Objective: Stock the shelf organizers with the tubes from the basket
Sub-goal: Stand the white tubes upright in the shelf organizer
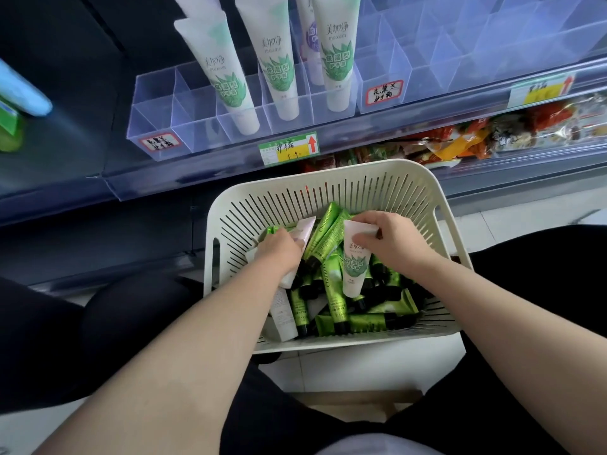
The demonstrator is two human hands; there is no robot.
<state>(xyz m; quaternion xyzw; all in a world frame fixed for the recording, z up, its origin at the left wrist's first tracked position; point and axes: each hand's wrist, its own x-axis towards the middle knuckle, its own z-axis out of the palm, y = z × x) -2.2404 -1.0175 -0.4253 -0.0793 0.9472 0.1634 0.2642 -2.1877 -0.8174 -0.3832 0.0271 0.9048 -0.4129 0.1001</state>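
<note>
A cream slotted basket point(377, 178) sits in front of me, holding several green tubes point(328, 234) and a few white ones. My right hand point(391, 239) pinches the crimped end of a white tube with a green leaf print point(354, 270), which hangs cap-down over the pile. My left hand point(279, 254) grips a white-and-pink tube point(303, 229) at the basket's left side. On the shelf above, a clear divided organizer point(157, 126) holds several upright white tubes point(230, 77) in its middle and right compartments.
A second clear organizer point(460, 60) stands to the right on the same shelf, its compartments showing no tubes. Price tags point(289, 149) hang on the shelf rail. Packaged snacks point(476, 139) lie on the shelf below. My knees flank the basket.
</note>
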